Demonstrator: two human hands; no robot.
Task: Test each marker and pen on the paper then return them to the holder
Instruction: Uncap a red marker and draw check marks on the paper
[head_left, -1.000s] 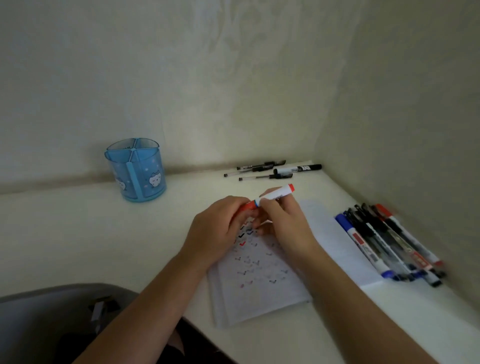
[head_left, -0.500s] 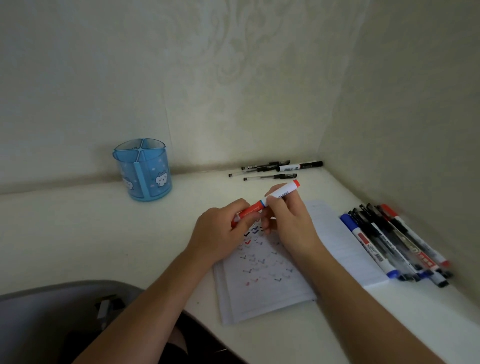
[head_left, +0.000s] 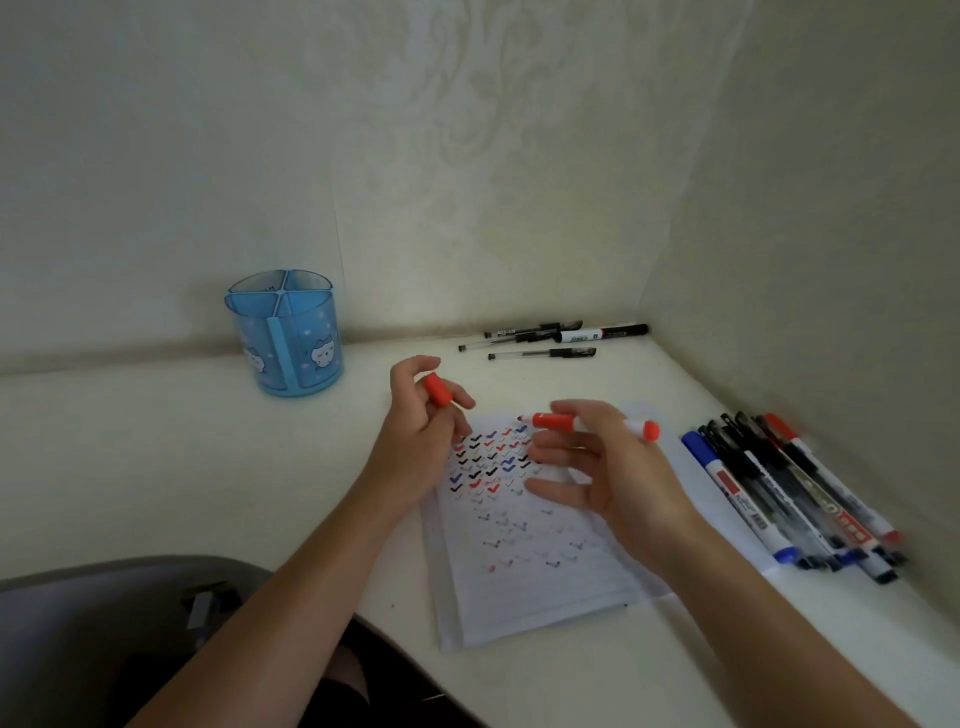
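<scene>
Testing of red marker (head_left: 553, 421) is in hand: right grip (head_left: 615, 480) pinches its barrel, left grip (head_left: 420, 439) pinches the cap (head_left: 437, 391); next, tip should meet paper (head_left: 524, 577).

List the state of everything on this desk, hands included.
left hand: pinching the cap.
right hand: holding the red marker.
red marker: uncapped, tip bare, pointing left.
cap: off the marker.
holder: upright, no pens showing inside.
paper: flat, covered in check marks.
back pens: lying flat, loosely scattered.
right pens: lying side by side, caps on.
</scene>
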